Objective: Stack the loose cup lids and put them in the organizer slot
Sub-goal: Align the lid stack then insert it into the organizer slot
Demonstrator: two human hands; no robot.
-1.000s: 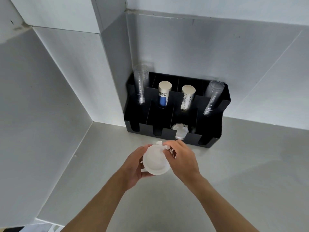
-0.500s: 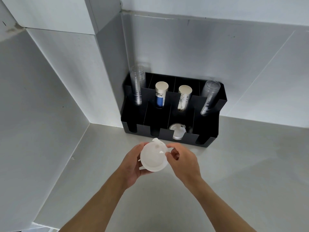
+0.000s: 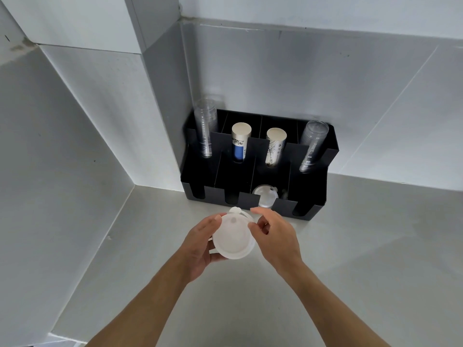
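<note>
A grey surface [image 3: 350,246] carries a black organizer [image 3: 310,194] against the wall. In front of it, the left hand [image 3: 200,244] cradles stacked white cup lids [image 3: 234,237] while the right hand [image 3: 278,239] pinches their rim. One lid [image 3: 265,196] sits in a front slot.

Left hand [image 3: 200,242]: palm turned toward 3 o'clock, fingers cupped under and behind a stack of lids, thumb tip up at 12 o'clock.
Right hand [image 3: 276,237]: back to camera, thumb and forefinger pinched at the stack's 2 o'clock edge.
Forearms: both bare, converging from 6 o'clock toward centre.
</note>
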